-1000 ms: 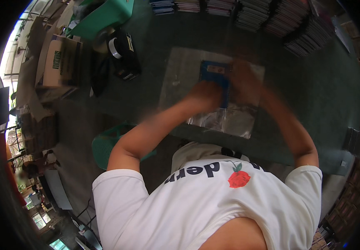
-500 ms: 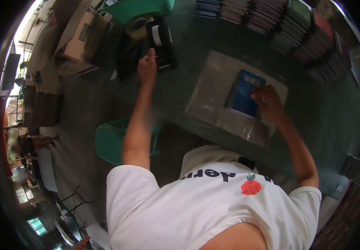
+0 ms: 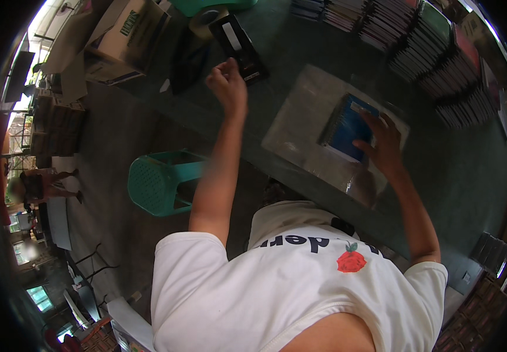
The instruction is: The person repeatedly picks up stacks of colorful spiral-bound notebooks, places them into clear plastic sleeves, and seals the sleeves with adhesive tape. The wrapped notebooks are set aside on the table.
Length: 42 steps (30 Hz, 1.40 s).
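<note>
A blue spiral-bound notebook (image 3: 350, 126) lies on a sheet of clear plastic (image 3: 300, 111) on the dark green table. My right hand (image 3: 382, 141) rests on its right side, fingers spread and thumb apart. Farther left, my left hand (image 3: 228, 82) is raised with its fingers curled in a pinch; whatever they hold, if anything, is too small to make out. Right by those fingertips lies a black oblong case (image 3: 243, 53) with a white strip on it. A roll of tape (image 3: 207, 22) sits behind the case, beside a dark flat thing (image 3: 189, 61).
Several stacks of notebooks (image 3: 420, 47) line the table's far right. An open cardboard box (image 3: 125, 41) and a green basin (image 3: 212, 4) stand at the far left. Left of my legs is a green plastic stool (image 3: 153, 185). Another person (image 3: 45, 185) stands away to the left.
My left hand has moved right, and its fingers have curled. The black case now lies more tilted. My right hand has spread its fingers over the notebook.
</note>
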Available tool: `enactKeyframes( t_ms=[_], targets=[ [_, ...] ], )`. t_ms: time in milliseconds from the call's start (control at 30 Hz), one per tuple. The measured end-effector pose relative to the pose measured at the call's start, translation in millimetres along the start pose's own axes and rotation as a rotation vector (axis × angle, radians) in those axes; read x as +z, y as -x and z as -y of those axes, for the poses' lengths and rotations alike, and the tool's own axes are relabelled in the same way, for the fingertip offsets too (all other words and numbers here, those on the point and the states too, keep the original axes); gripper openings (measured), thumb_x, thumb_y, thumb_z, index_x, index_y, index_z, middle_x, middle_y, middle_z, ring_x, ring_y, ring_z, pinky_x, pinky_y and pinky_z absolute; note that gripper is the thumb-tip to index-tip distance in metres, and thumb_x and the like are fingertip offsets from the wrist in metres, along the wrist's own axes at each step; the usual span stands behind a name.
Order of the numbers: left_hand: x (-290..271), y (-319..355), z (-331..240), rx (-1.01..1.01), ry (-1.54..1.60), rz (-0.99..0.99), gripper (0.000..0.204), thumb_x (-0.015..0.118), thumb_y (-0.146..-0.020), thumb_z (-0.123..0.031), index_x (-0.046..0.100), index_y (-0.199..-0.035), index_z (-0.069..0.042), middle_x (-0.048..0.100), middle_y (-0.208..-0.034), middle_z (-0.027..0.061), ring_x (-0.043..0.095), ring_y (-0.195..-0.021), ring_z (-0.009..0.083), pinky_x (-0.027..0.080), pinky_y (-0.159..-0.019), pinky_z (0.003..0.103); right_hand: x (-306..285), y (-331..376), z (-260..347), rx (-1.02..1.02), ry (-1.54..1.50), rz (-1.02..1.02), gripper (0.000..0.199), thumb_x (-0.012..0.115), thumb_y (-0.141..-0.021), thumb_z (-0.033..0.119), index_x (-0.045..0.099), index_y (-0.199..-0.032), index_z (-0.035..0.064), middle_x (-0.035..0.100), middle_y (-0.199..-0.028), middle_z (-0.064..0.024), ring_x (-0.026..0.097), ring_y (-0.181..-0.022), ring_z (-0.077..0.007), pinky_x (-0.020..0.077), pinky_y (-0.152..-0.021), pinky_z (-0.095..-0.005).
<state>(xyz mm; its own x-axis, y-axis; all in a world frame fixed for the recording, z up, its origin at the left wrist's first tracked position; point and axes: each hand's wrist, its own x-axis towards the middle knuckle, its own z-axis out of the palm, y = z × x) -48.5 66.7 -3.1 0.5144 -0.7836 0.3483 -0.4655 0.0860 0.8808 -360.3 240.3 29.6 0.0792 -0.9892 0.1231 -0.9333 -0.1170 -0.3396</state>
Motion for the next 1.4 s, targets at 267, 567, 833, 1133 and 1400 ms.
enactKeyframes(
  t_ms=[267,567,833,1133,1400],
  targets=[
    [-8.8,-23.4,8.1,-0.011,-0.060,0.470,0.037,0.076,-0.071,-0.030,0.067,-0.091,-0.001,0.066,-0.083,0.0059,0.059,-0.077,0.0121,0.045,-0.072,0.026,3.9,-2.1,-8.8,0.062,-0.125,0.001,0.072,0.073,-0.067,0.039,0.045,-0.130,0.0204,0.054,-0.123,-0.0102,0.038,-0.123,-0.0352,0.0308,-0.098,-0.0498],
    [4.9,-16.6,-50.7,-0.207,0.146,0.212,0.030,0.069,-0.080,-0.026,0.062,-0.080,0.003,0.059,-0.066,0.0038,0.054,-0.056,0.0125,0.042,-0.052,0.026,6.7,-0.7,-12.9,0.009,-0.057,0.007,0.074,0.074,-0.066,0.041,0.045,-0.131,0.0196,0.055,-0.122,-0.0093,0.040,-0.122,-0.0338,0.0294,-0.099,-0.0496],
    [5.5,-10.8,-7.2,-0.092,0.055,-0.093,0.025,0.063,-0.084,-0.019,0.063,-0.082,0.006,0.062,-0.069,0.0142,0.059,-0.069,0.0213,0.045,-0.068,0.033,3.5,0.4,-9.8,0.048,-0.133,-0.034,0.071,0.074,-0.067,0.039,0.047,-0.129,0.0181,0.053,-0.124,-0.0094,0.040,-0.121,-0.0354,0.0287,-0.100,-0.0493],
    [11.9,-54.8,3.0,-0.200,-0.229,0.259,0.033,0.074,-0.071,-0.029,0.066,-0.080,0.001,0.064,-0.076,0.0098,0.058,-0.068,0.0170,0.044,-0.064,0.031,2.1,-1.3,-12.4,0.038,-0.170,-0.009,0.072,0.074,-0.066,0.039,0.046,-0.129,0.0171,0.053,-0.126,-0.0084,0.039,-0.122,-0.0356,0.0310,-0.098,-0.0502],
    [22.6,-66.2,5.0,-0.217,-0.195,0.305,0.039,0.078,-0.064,-0.026,0.063,-0.076,0.008,0.064,-0.076,0.0117,0.059,-0.068,0.0181,0.044,-0.062,0.031,7.2,0.8,-16.6,0.025,-0.193,-0.028,0.073,0.074,-0.066,0.039,0.046,-0.130,0.0171,0.053,-0.126,-0.0071,0.038,-0.123,-0.0347,0.0299,-0.098,-0.0506]
  ],
)
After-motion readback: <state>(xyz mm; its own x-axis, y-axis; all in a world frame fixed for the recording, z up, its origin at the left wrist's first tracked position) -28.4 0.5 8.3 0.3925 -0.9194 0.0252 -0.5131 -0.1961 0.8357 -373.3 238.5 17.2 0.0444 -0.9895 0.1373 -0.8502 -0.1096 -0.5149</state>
